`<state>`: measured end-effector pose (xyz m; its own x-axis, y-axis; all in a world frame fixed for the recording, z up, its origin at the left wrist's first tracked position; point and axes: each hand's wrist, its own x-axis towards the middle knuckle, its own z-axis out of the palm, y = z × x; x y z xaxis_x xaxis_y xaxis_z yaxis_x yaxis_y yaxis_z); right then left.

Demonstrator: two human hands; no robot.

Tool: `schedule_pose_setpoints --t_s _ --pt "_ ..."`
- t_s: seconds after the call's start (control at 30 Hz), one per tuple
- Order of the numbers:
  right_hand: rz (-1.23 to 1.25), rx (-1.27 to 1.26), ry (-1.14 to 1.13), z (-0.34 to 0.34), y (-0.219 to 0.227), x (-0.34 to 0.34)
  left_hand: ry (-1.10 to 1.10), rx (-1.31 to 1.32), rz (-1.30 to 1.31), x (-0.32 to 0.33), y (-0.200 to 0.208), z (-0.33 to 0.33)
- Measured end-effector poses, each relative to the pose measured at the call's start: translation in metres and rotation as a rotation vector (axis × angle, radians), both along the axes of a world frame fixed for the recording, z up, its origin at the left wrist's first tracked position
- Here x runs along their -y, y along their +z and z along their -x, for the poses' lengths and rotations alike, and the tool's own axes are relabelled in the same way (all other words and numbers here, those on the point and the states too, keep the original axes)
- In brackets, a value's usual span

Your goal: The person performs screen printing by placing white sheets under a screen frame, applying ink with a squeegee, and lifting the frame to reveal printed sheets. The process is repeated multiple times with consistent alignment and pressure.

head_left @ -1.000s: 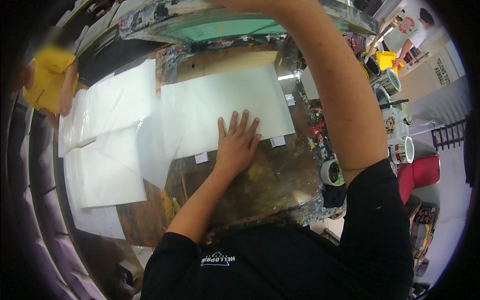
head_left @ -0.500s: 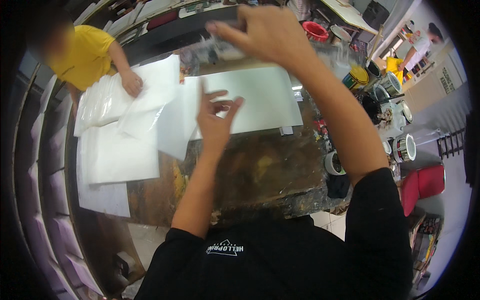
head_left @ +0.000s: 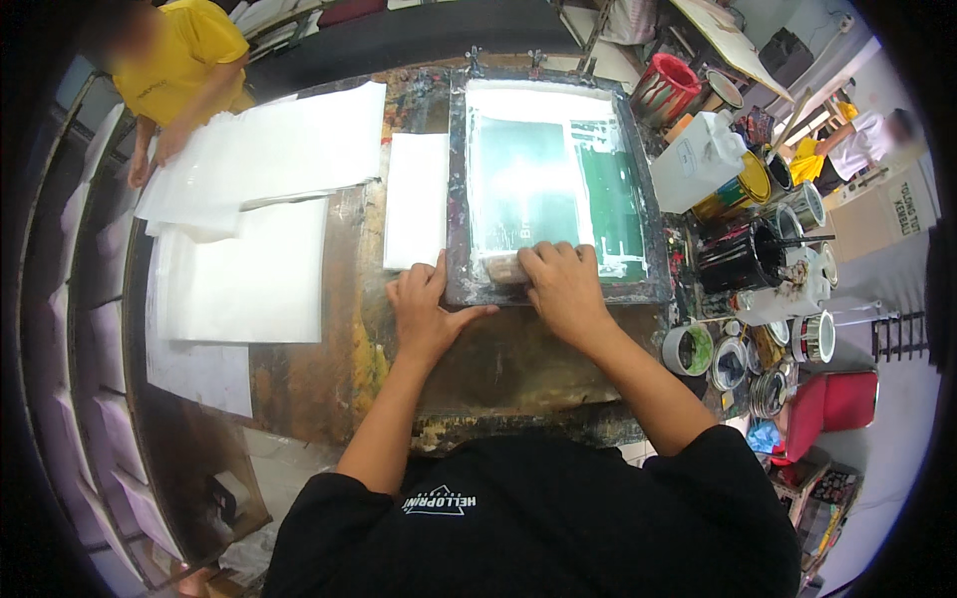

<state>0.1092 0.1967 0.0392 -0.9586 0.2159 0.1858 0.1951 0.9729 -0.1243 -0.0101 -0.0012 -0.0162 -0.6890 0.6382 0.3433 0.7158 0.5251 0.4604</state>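
Note:
A screen printing frame [head_left: 457,199] lies flat on the worktable, its mesh showing green with white ink around the edges. My right hand [head_left: 570,289] is closed on a squeegee [head_left: 506,267], set down on the mesh by the near side of the frame. Only the squeegee's pale, worn left end shows; my fingers cover the rest. At the frame's near left corner rests my left hand [head_left: 427,311], its thumb stretched along the near edge and its index finger by the left side. A stack of white paper [head_left: 416,189] sits just left of the frame.
White sheets [head_left: 244,289] and plastic-like film [head_left: 264,140] cover the table's left side, with a person in yellow [head_left: 189,60] beside them. Paint cans [head_left: 738,249], a white jerrycan [head_left: 698,159] and a red bucket [head_left: 665,88] crowd the right edge. A red chair [head_left: 832,404] stands beyond.
The frame is now down flat over the sheet that lay exposed before. My raised right hand has come down and holds the squeegee. My left hand has moved to the frame's corner.

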Motion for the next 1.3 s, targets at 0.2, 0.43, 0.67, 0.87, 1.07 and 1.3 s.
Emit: schedule_pose_setpoints --t_s 0.2,0.43,0.67,0.87,1.07,1.3 --pt "-0.054 0.0 -0.076 0.108 -0.007 -0.071 -0.024 0.011 -0.064 0.004 -0.002 0.0" --pt "0.047 0.196 -0.042 0.22 0.025 -0.175 -0.04 0.002 -0.08 0.002 0.012 0.003" --pt "-0.111 -0.045 -0.078 0.186 -0.003 -0.138 -0.044 0.068 -0.074 0.007 0.012 -0.004" --pt "-0.082 0.007 -0.002 0.06 0.018 -0.046 -0.059 0.011 -0.162 0.004 0.007 -0.001" --pt "-0.056 -0.031 -0.04 0.009 0.084 0.006 -0.084 0.389 -0.511 -0.014 0.027 -0.007" --pt "-0.285 -0.602 0.008 0.06 0.161 -0.029 -0.178 0.207 -0.572 -0.04 0.093 0.009"
